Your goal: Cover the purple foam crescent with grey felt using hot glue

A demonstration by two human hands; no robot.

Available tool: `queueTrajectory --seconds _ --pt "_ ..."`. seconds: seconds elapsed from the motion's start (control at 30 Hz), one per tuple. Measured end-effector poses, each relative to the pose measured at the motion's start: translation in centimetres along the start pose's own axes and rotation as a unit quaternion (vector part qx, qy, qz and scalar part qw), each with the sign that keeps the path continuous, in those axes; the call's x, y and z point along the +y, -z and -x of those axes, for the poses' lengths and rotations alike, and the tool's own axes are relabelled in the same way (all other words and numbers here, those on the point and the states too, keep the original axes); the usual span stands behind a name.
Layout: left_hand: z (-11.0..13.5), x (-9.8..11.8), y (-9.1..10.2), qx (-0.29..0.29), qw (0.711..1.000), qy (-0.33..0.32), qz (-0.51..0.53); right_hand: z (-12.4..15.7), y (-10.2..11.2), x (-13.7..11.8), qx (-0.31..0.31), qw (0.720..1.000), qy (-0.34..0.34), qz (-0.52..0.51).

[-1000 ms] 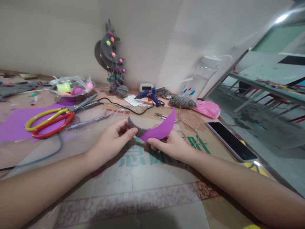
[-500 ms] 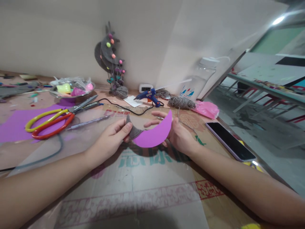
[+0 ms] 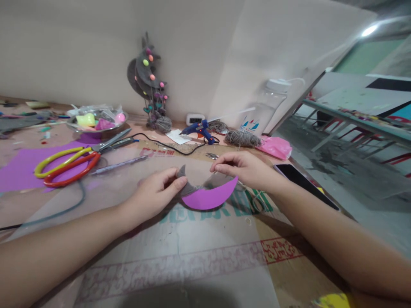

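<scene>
A purple paper crescent (image 3: pixel 210 197) is held up over the work surface, its left end wrapped in grey yarn (image 3: pixel 187 187). My left hand (image 3: pixel 162 184) grips that wrapped end between thumb and fingers. Just above the crescent's right tip is my right hand (image 3: pixel 240 167), its fingertips pinched together on what looks like the loose yarn strand; the strand is too thin to follow clearly. A pair of small metal snips (image 3: pixel 212 156) lies just beyond the right fingertips.
Large red-and-yellow-handled scissors (image 3: pixel 70 167) and a pen (image 3: pixel 120 164) lie left, near purple sheets (image 3: pixel 19 167). Behind stand a blue glue gun (image 3: pixel 197 128) with its cord, a yarn skein (image 3: pixel 242 137) and a bottle (image 3: pixel 266 107). A phone (image 3: pixel 305 186) lies right.
My right hand has come from behind the crescent's right end to above it, fingers now pinched. The crescent has shifted slightly down and right with my left hand, uncovering the snips.
</scene>
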State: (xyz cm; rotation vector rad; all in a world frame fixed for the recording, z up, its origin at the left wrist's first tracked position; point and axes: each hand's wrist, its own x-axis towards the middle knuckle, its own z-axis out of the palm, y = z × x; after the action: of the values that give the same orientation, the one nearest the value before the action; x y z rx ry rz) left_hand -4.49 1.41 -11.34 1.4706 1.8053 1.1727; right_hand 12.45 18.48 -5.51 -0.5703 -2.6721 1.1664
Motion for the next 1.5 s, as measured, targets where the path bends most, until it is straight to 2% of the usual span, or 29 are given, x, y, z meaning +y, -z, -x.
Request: queueTrajectory --seconds 0.1,0.17,0.23,0.3,0.4,0.47,0.53,0.67,0.73,0.83,0.93,1.03,1.1,1.2,1.3,1.5 --pt "0.2 0.1 0.0 0.002 0.998 -0.004 -0.06 0.8 0.5 -1.1 0.055 0.997 0.027 0.046" --pt "0.2 0.3 0.1 0.008 0.998 0.0 -0.066 1.6 0.7 -2.1 0.095 0.991 0.053 0.076" --pt "0.2 0.6 0.2 0.017 0.999 0.001 -0.052 2.5 0.7 -3.2 0.109 0.986 0.081 0.097" --pt "0.1 0.7 0.2 0.028 0.999 -0.004 -0.036 3.3 0.8 -4.1 0.064 0.987 0.107 0.105" --pt "0.0 0.5 0.3 0.047 0.998 -0.014 -0.029 4.1 1.3 -4.9 -0.064 0.984 0.121 0.117" --pt "-0.1 0.2 0.3 0.057 0.998 -0.022 -0.025 4.4 1.9 -5.1 -0.097 0.979 0.118 0.134" --pt "-0.2 -0.2 0.3 0.066 0.997 -0.029 -0.017 4.6 2.8 -5.1 -0.066 0.979 0.115 0.156" --pt "-0.3 -0.4 0.2 0.067 0.997 -0.03 -0.005 4.4 4.2 -5.1 0.052 0.97 0.107 0.211" --pt "-0.4 -0.2 0.2 0.058 0.998 -0.027 0.001 3.6 4.4 -4.8 0.092 0.962 0.111 0.234" --pt "-0.3 0.0 0.1 0.06 0.998 -0.02 0.003 1.2 4.1 -3.5 0.095 0.955 0.097 0.263" --pt "-0.3 0.0 0.1 0.076 0.997 -0.014 0.011 -2.0 4.0 -1.4 0.135 0.95 0.039 0.279" --pt "-0.4 -0.1 0.0 0.082 0.996 -0.015 0.03 -5.1 4.5 1.0 0.136 0.962 -0.059 0.23" --pt "-0.5 -0.2 0.0 0.075 0.996 -0.018 0.046 -6.9 4.7 2.5 0.138 0.963 -0.086 0.214" --pt "-0.5 -0.2 -0.1 0.066 0.996 -0.02 0.063 -9.3 3.9 4.3 0.132 0.971 -0.081 0.183" --pt "-0.5 -0.1 -0.1 0.067 0.995 -0.021 0.066 -11.2 2.2 5.7 0.134 0.979 -0.055 0.147" --pt "-0.5 -0.1 -0.1 0.064 0.996 -0.02 0.059 -13.0 0.3 6.7 0.209 0.969 -0.058 0.12"
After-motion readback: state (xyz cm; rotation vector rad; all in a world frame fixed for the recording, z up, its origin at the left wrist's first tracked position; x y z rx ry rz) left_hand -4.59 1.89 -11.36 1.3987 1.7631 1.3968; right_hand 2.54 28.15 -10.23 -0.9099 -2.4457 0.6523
